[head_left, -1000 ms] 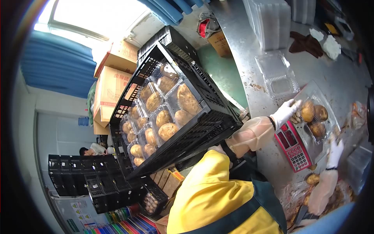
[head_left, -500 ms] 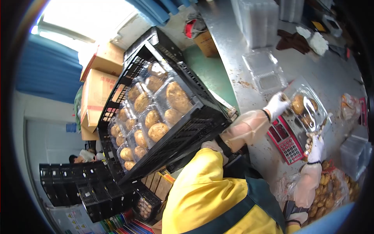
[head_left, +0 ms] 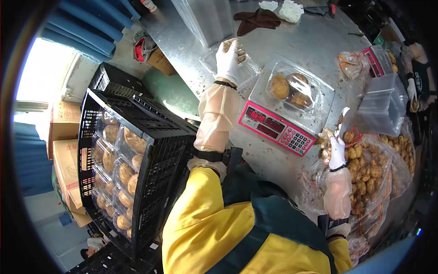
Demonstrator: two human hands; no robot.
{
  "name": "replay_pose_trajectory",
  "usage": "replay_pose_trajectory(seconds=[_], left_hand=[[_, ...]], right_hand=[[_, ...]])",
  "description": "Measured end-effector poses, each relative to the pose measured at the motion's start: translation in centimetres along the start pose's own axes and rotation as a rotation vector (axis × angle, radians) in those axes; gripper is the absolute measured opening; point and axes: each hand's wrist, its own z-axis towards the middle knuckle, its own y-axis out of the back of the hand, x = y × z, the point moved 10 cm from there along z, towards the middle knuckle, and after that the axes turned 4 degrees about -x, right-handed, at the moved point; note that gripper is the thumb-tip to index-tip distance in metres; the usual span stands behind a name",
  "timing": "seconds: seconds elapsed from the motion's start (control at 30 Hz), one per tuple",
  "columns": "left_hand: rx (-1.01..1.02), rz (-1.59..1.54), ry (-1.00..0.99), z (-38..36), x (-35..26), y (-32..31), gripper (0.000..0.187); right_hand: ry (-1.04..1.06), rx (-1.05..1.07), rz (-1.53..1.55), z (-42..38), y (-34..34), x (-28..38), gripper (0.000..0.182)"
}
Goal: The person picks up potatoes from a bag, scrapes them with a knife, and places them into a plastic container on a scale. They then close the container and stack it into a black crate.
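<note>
My left hand (head_left: 227, 61), in a white glove with soiled fingertips, is over an unfilled clear plastic box (head_left: 250, 69) on the metal table. Its fingers are loosely curled and partly apart; nothing shows in them. A clear box (head_left: 315, 104) holding potatoes (head_left: 279, 86) sits on the plate of a pink-framed scale (head_left: 273, 127), whose red digits are lit. My right hand (head_left: 336, 150), also gloved and dirty at the fingertips, is off the scale's right corner with thumb and fingers spread. Beside it lies a plastic bag of potatoes (head_left: 365, 176).
A black crate (head_left: 150, 182) packed with boxed potatoes (head_left: 125, 173) stands left of the table. Stacks of clear boxes (head_left: 205, 20) (head_left: 383, 102) are at the back and right. A brown cloth (head_left: 255, 19) lies behind the scale. Another person's gloved hand (head_left: 412, 89) is at far right.
My left hand has left the box on the scale and moved over to the unfilled box. My right hand has drawn away from the box toward the potato bag. The view has turned.
</note>
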Motion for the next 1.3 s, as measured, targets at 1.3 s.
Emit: replay_pose_trajectory(seconds=[1.3], left_hand=[[-0.854,0.449,-0.452,-28.4,-26.5,28.1,0.052]], right_hand=[[0.068,0.231,0.311,-8.1,-3.0,-2.8,0.032]])
